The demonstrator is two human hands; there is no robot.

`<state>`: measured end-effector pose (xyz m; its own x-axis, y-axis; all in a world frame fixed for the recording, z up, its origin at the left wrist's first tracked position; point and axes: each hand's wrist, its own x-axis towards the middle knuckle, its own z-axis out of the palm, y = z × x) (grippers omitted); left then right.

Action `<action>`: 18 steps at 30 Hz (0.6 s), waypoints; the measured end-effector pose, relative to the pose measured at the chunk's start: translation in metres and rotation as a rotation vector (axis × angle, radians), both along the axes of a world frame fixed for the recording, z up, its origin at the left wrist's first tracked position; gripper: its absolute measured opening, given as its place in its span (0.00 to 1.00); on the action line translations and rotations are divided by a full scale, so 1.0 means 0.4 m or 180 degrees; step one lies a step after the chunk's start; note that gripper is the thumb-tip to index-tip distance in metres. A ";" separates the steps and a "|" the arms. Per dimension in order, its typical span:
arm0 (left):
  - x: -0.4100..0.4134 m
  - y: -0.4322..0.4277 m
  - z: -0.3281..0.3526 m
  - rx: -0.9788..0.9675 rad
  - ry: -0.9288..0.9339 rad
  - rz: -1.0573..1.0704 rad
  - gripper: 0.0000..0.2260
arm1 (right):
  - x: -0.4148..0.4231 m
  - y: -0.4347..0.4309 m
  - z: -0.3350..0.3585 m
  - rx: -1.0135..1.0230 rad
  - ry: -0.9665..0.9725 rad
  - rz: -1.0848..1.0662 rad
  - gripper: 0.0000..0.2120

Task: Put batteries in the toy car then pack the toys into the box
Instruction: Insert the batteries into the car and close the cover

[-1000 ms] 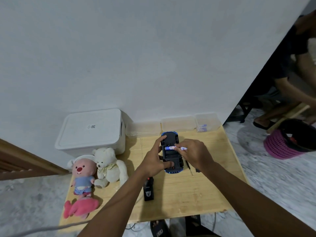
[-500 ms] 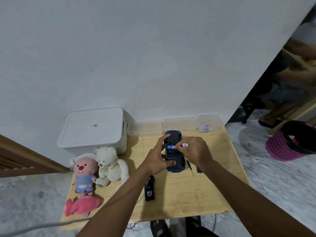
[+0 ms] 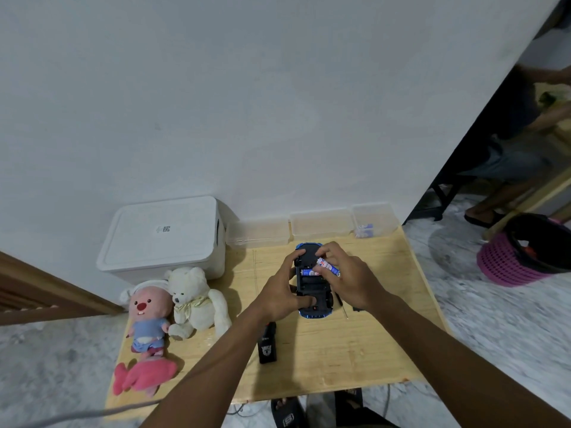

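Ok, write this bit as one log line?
left hand: holds upturned toy car | right hand: pinches battery at its compartment | white box: lid on

Box [image 3: 163, 234] left of car [image 3: 312, 284]; plushies [image 3: 173, 304] before box.

A light wooden table [image 3: 340, 359] stands against the wall. At its back left corner is a white box [image 3: 163, 239] with the lid on, and three clear containers [image 3: 321, 225] line the back edge. Before the box sit a white teddy bear [image 3: 193, 298] and a pink doll [image 3: 148, 316]; a pink soft toy [image 3: 142, 376] lies nearer the front. A toy car [image 3: 310, 288] lies upside down near the middle, with a black remote [image 3: 267, 344] in front of it and a screwdriver [image 3: 343, 307] just beside it.
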<state>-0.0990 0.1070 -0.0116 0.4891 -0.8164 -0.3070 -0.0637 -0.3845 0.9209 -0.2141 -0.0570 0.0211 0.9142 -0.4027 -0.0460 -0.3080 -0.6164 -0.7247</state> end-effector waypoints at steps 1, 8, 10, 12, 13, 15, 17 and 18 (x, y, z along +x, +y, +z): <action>0.000 0.000 -0.002 0.0017 0.0004 -0.0012 0.45 | -0.002 -0.003 -0.001 0.0021 -0.0023 -0.0014 0.07; 0.000 0.000 -0.006 0.0045 -0.0011 -0.0054 0.44 | 0.000 -0.002 -0.009 -0.0159 -0.0019 0.0090 0.10; 0.002 0.000 -0.008 0.0057 0.0017 -0.0049 0.45 | 0.005 0.003 -0.009 -0.0130 -0.0042 0.0091 0.10; 0.005 0.002 -0.010 0.0059 0.0029 -0.0038 0.45 | 0.008 0.006 -0.008 -0.0125 -0.0024 0.0086 0.10; 0.006 0.003 -0.009 0.0055 0.0029 -0.0034 0.45 | 0.010 0.008 -0.007 -0.0131 -0.0010 0.0086 0.10; 0.008 0.004 -0.006 0.0034 0.0037 -0.0013 0.44 | 0.013 0.013 -0.003 -0.0165 0.0016 0.0109 0.10; 0.010 0.005 -0.005 0.0016 0.0051 0.0011 0.44 | 0.017 0.019 0.001 -0.0297 0.0035 0.0193 0.11; 0.012 0.006 -0.006 0.0016 0.0052 0.0010 0.44 | 0.020 0.020 0.001 -0.0372 0.0047 0.0240 0.10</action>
<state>-0.0944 0.1094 -0.0140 0.4864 -0.8134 -0.3190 -0.0473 -0.3891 0.9200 -0.2062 -0.0490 0.0216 0.9416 -0.3363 -0.0165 -0.2677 -0.7182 -0.6423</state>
